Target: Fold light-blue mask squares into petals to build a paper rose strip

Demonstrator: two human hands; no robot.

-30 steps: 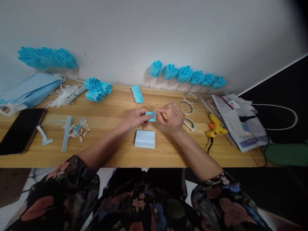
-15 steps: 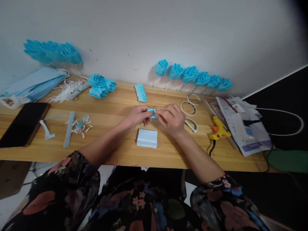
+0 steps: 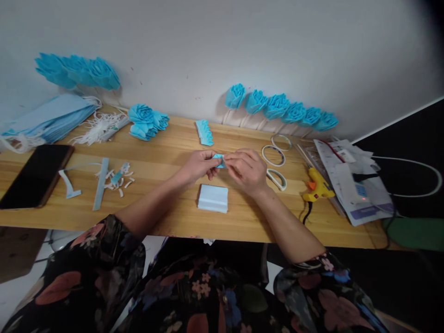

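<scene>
Both my hands meet over the middle of the wooden table (image 3: 166, 162). My left hand (image 3: 198, 167) pinches a small blue folded piece (image 3: 218, 160) from the left. My right hand (image 3: 247, 171) is closed on the same piece from the right, with its fingers curled over it. Most of the piece is hidden between my fingers. Just in front of my hands lies a small stack of pale blue squares (image 3: 212, 198). A pleated blue piece (image 3: 204, 132) lies farther back.
Blue fabric roses (image 3: 280, 110) lean on the wall. More roses (image 3: 147, 121) lie left, by a stack of blue masks (image 3: 48, 121) and white loops (image 3: 99, 127). A black phone (image 3: 34, 175) and cut scraps (image 3: 111, 178) lie left. Tape rings (image 3: 273, 155), yellow glue gun (image 3: 317, 187), papers (image 3: 350, 180) lie right.
My right fingers have closed further over the blue piece, which shows less now. The camera has tilted a little, so the table sits slightly lower in view.
</scene>
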